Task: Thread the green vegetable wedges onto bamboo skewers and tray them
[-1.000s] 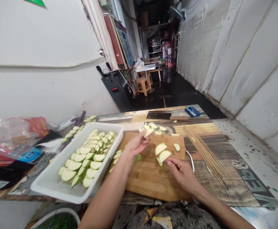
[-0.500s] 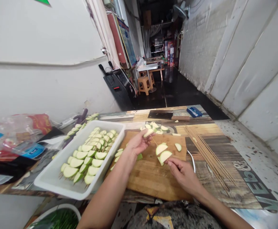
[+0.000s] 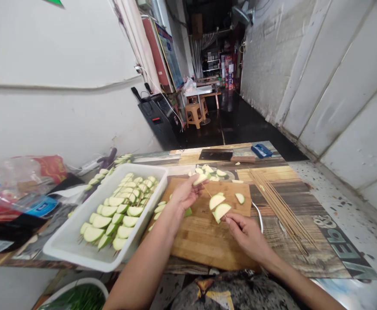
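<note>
My left hand (image 3: 185, 196) pinches a pale green vegetable slice (image 3: 200, 178) over the far left part of the wooden cutting board (image 3: 204, 239). My right hand (image 3: 246, 234) grips a thin bamboo skewer (image 3: 207, 190) near its lower end; two slices (image 3: 219, 206) sit threaded on it and its tip points up-left at the slice in my left hand. One loose slice (image 3: 239, 198) lies on the board to the right. More cut slices (image 3: 212, 171) are heaped just beyond the board.
A white tray (image 3: 68, 247) of finished skewers stands to the left. Loose bamboo skewers (image 3: 280, 206) lie on the table at the right. A cleaver (image 3: 222, 156) and a blue object (image 3: 261, 150) rest at the far edge. Plastic bags (image 3: 23, 189) crowd the left.
Both hands have stayed almost in place; the slice in my left hand has come closer to the skewer's tip. The view has shifted a little.
</note>
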The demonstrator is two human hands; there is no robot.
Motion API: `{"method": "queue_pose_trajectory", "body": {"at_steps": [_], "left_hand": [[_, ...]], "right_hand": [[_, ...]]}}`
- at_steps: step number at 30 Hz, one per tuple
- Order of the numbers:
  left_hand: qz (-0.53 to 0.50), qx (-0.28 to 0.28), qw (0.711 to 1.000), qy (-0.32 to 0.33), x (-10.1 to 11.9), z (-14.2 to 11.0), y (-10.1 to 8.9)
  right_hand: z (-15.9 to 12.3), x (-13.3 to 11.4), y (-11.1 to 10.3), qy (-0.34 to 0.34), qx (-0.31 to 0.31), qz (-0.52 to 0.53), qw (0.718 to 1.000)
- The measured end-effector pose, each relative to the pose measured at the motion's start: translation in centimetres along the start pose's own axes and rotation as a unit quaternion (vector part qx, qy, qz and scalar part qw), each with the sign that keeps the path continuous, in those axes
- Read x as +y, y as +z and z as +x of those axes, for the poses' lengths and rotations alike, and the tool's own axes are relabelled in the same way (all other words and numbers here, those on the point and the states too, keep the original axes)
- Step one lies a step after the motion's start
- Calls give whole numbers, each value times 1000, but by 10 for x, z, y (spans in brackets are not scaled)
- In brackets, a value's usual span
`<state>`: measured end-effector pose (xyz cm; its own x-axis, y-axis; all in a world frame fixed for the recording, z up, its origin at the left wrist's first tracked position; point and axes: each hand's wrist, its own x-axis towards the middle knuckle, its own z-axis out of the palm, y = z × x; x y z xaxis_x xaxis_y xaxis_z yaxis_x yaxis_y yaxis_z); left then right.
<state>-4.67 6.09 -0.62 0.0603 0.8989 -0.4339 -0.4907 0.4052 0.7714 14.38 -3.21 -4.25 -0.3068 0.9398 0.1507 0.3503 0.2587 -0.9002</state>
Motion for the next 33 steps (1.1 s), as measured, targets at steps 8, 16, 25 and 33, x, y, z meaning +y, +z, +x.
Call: {"method": "queue_pose_trajectory", "body": {"at_steps": [8, 16, 25, 33], "left_hand": [[3, 11, 1000, 7, -1, 0, 0], [7, 9, 1000, 19, -5, 4, -4], [-9, -2, 1000, 4, -9, 4, -3], [-11, -9, 1000, -16, -12, 3, 3]], "right_hand": [[2, 3, 1, -2, 5, -4, 1000], [3, 4, 3, 3, 3, -2, 1000], [4, 1, 7, 9, 11, -16, 1000], [4, 2, 9, 15, 13, -16, 1000]]}}
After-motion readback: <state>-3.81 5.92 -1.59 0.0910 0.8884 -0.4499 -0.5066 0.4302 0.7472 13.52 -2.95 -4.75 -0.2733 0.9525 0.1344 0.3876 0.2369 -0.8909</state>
